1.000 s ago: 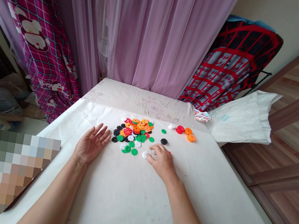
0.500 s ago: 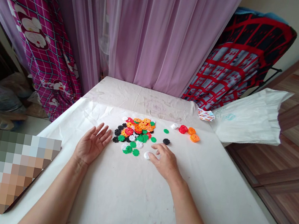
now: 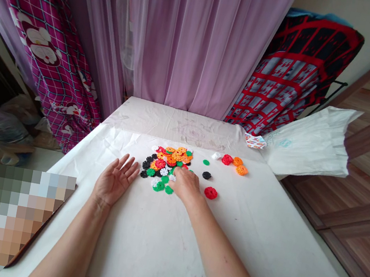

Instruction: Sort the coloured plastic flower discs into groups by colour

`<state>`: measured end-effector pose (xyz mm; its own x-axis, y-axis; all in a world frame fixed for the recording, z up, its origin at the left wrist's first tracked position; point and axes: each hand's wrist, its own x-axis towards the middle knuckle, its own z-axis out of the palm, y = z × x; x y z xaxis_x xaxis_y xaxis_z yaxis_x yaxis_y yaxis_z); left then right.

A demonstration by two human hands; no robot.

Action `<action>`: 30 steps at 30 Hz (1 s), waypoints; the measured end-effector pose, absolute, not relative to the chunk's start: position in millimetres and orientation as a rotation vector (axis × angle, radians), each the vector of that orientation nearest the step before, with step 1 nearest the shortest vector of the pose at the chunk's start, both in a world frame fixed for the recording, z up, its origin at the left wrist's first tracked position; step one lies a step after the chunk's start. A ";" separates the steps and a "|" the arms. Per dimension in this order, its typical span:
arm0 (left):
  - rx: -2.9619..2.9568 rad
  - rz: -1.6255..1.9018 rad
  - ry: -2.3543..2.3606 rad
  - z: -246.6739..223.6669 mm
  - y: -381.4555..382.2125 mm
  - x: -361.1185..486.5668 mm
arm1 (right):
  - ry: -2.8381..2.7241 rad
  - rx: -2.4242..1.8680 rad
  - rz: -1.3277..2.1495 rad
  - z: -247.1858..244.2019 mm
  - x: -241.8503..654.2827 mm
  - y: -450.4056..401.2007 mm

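My left hand (image 3: pixel 116 178) lies palm up on the table, open, its fingers stretched out beside the pile of notched plastic discs (image 3: pixel 170 157). The pile mixes orange, red, black, green and white pieces. At its near right edge, my right hand (image 3: pixel 185 185) reaches in, back of the hand up, with fingers curled. A white disc (image 3: pixel 172 178) shows by its thumb and index finger; whether they grip it is hidden. Several green discs (image 3: pixel 159 186) lie just left of that hand. To its right sits a red disc piece (image 3: pixel 211 193).
Farther right on the white-covered table (image 3: pixel 143 255) are a black piece (image 3: pixel 206 175), a green disc (image 3: pixel 206 162) and a white piece (image 3: pixel 216 156). Beside them are a red ball-like piece (image 3: pixel 227 159) and orange pieces (image 3: pixel 241 170). A white bag (image 3: pixel 313 144) hangs over the right edge.
My right hand has moved left and forward from the small white piece to the pile, and its fingers have curled. The red piece now shows. My left hand stays in place.
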<state>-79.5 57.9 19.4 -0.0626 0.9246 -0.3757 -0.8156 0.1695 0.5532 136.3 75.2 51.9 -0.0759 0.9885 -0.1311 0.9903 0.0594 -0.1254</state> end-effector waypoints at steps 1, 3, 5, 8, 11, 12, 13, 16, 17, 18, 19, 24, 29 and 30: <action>0.171 1.436 0.783 19.0 58.0 -79.7 | 2.299 2.150 -0.319 51.4 140.2 75.5; 0.168 1.436 0.775 18.5 58.1 -80.0 | 2.361 2.242 -0.422 50.0 154.5 74.2; 0.169 1.437 0.769 18.6 57.9 -79.8 | 2.415 2.370 -0.550 48.4 174.0 69.6; 0.159 1.436 0.771 19.8 57.5 -79.1 | 2.494 2.481 -0.664 44.9 200.4 56.5; 0.152 1.429 0.783 20.4 57.5 -78.9 | 2.567 2.445 -0.656 41.0 210.5 41.4; 0.158 1.429 0.785 20.3 57.5 -79.0 | 2.573 2.418 -0.642 40.2 210.2 37.4; 0.165 1.430 0.786 20.0 57.6 -79.1 | 2.571 2.394 -0.630 39.7 208.6 34.4; 0.183 1.435 0.784 19.2 57.6 -79.5 | 2.549 2.340 -0.612 39.7 201.8 31.0; 0.186 1.435 0.783 19.0 57.6 -79.5 | 2.545 2.330 -0.607 39.7 199.9 31.2; 0.186 1.434 0.784 18.8 57.6 -79.6 | 2.542 2.322 -0.597 39.3 198.5 31.7; 0.187 1.434 0.783 18.6 57.7 -79.8 | 2.539 2.313 -0.587 38.7 197.5 32.3; 0.195 1.433 0.772 16.8 58.4 -80.9 | 2.550 2.287 -0.549 31.8 197.0 33.9; 0.186 1.431 0.775 17.7 58.1 -80.5 | 2.582 2.335 -0.517 32.3 198.5 36.1; 0.182 1.431 0.775 18.4 57.9 -80.1 | 2.575 2.347 -0.495 33.9 197.6 38.0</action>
<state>-80.1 57.9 18.4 -0.0539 0.9279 -0.3689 -0.8159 0.1720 0.5520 197.6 38.0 33.9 -0.0715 0.9935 0.0884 0.8899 0.1036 -0.4443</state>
